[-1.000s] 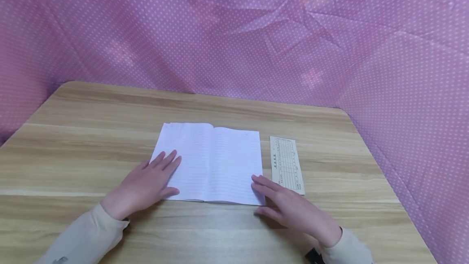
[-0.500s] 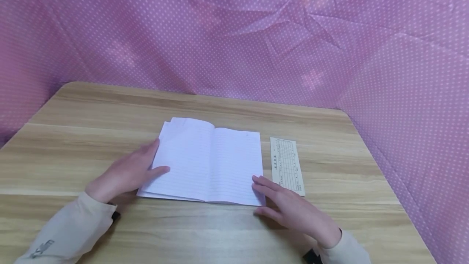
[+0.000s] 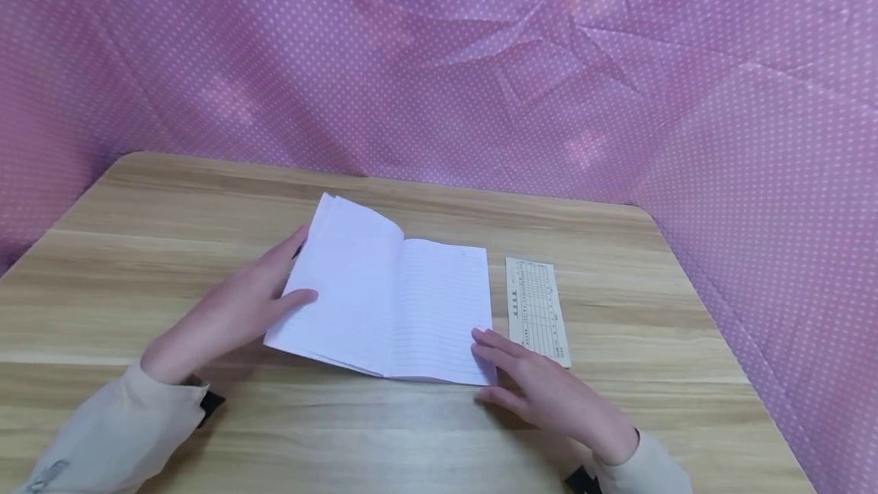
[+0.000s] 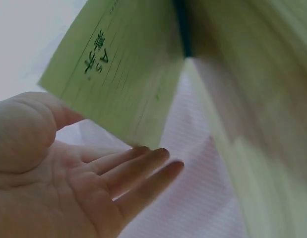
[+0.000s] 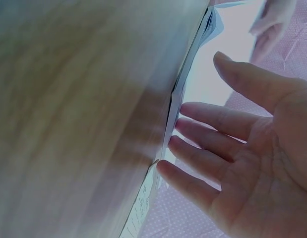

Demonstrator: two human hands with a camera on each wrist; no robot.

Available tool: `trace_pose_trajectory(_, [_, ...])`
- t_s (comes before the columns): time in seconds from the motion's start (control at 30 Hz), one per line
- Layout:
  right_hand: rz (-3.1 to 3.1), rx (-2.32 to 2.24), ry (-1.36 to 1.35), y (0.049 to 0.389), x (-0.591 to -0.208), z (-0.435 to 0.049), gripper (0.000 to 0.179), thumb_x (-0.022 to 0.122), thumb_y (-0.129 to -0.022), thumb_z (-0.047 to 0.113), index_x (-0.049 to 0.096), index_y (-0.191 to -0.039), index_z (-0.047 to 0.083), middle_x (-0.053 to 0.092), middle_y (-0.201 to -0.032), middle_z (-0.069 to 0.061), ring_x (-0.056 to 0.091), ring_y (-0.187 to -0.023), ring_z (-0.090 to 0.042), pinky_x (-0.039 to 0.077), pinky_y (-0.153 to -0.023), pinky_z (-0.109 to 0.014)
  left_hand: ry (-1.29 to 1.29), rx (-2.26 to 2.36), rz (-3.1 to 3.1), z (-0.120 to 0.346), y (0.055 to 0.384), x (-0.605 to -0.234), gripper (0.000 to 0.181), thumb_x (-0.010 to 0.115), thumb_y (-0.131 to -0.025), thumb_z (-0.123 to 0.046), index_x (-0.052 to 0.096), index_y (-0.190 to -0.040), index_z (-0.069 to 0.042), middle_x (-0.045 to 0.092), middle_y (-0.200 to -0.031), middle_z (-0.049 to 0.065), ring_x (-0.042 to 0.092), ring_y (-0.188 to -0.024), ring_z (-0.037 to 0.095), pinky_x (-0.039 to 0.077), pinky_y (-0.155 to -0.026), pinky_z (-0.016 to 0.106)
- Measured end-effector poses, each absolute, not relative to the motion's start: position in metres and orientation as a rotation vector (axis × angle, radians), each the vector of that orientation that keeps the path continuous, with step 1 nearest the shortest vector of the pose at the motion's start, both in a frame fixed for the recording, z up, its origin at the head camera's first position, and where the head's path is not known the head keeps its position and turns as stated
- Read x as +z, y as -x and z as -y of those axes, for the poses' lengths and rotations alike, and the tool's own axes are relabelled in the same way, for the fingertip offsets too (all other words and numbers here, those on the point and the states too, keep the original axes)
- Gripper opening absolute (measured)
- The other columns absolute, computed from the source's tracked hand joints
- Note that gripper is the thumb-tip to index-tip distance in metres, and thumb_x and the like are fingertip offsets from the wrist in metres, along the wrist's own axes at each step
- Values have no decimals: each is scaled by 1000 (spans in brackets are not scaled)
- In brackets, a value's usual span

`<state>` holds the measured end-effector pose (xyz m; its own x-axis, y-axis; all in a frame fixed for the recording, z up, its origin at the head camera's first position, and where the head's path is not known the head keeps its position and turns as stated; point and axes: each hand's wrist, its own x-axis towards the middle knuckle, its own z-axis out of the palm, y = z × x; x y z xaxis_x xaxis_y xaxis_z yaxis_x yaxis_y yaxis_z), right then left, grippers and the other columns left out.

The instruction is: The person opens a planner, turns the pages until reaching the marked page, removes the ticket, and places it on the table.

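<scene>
An open notebook [image 3: 439, 311] with lined white pages lies on the table, its left half tilted up off the wood. My left hand [image 3: 229, 315] holds that raised half at its outer edge, thumb on the page and fingers behind it. In the left wrist view the yellow-green cover [image 4: 118, 74] shows dark printed characters and "A5". My right hand [image 3: 552, 395] rests its extended fingertips on the lower right edge of the right page; the right wrist view shows these fingers [image 5: 208, 136] nearly straight and spread.
A pale printed form slip [image 3: 538, 311] lies right of the notebook, just beyond my right hand. The wooden table [image 3: 439, 441] has rounded far corners. A pink dotted cloth [image 3: 439, 82] hangs behind and along the sides.
My left hand has gone from lying flat on the left page to holding its edge, and has raised the notebook's left half. The right hand stays in place.
</scene>
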<state>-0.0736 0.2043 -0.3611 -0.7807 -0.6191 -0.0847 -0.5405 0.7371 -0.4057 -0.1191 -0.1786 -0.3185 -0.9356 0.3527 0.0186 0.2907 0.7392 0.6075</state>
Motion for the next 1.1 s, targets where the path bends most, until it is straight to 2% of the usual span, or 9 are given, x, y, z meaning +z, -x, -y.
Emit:
trace_pose_trajectory(0.17, [-2737, -520, 923, 74, -362, -204, 56, 66, -95, 33, 53, -140, 3, 43, -151, -9, 42, -137, -25, 41, -106, -46, -607, 1254, -2717, 159, 120, -306, 80, 59, -99, -11, 6, -159, -11, 24, -158, 20, 51, -126, 41, 54, -88, 47])
trace_pose_trajectory(0.3, [-2769, -563, 973, 77, -362, -201, 51, 67, -95, 28, 56, -137, 0, 48, -146, -12, 45, -135, -26, 40, -107, -44, -618, 1512, -2535, 140, 123, -300, 74, 53, -98, 0, 9, -157, -5, 25, -157, 24, 41, -134, 42, 55, -86, 42])
trace_pose_trajectory(0.4, [-2787, -664, 1011, 83, -361, -196, 50, 65, -96, 23, 54, -138, 1, 50, -145, -13, 46, -134, -25, 38, -108, -43, -613, 1667, -2398, 128, 125, -299, 70, 48, -97, 4, 11, -157, -2, 25, -157, 24, 41, -134, 42, 56, -85, 41])
trace_pose_trajectory(0.47, [-2788, -761, 1013, 88, -357, -189, 51, 64, -96, 22, 51, -141, 2, 49, -146, -11, 55, -124, -21, 43, -104, -40, -612, 1727, -2340, 119, 127, -299, 69, 47, -97, 4, 12, -156, -1, 24, -157, 23, 42, -133, 42, 55, -86, 41])
trace_pose_trajectory(0.63, [-2668, -1154, 954, 110, -346, -168, 51, 59, -100, 21, 46, -146, 6, 47, -148, -5, 56, -122, -17, 45, -102, -32, -586, 1705, -2337, 99, 130, -299, 67, 47, -97, -1, 16, -157, -4, 24, -159, 15, 44, -134, 36, 53, -91, 41])
trace_pose_trajectory(0.67, [-2615, -1253, 932, 115, -344, -163, 50, 57, -101, 21, 45, -146, 6, 47, -148, -5, 48, -132, -19, 40, -106, -33, -584, 1686, -2350, 95, 131, -299, 67, 48, -98, -2, 16, -157, -6, 24, -160, 13, 44, -134, 35, 52, -93, 41])
trace_pose_trajectory(0.73, [-2495, -1435, 879, 124, -339, -154, 48, 53, -103, 22, 43, -147, 4, 47, -148, -6, 48, -132, -20, 41, -105, -31, -576, 1646, -2379, 87, 131, -299, 68, 51, -98, -8, 17, -157, -9, 24, -159, 12, 43, -135, 32, 49, -96, 42])
trace_pose_trajectory(0.97, [-2259, -1766, 689, 143, -330, -139, 50, 42, -107, 28, 38, -149, 1, 44, -149, -11, 48, -132, -24, 46, -101, -34, -623, 1484, -2424, 65, 129, -303, 71, 48, -101, -49, 19, -158, -17, 32, -156, 8, 42, -136, 28, 40, -105, 50])
trace_pose_trajectory(1.1, [-2301, -1746, 566, 144, -328, -143, 51, 45, -106, 30, 39, -149, 3, 50, -144, -11, 51, -129, -23, 46, -101, -36, -715, 1357, -2452, 65, 126, -314, 66, 46, -103, -43, 22, -157, -16, 32, -156, 8, 38, -138, 26, 35, -110, 47])
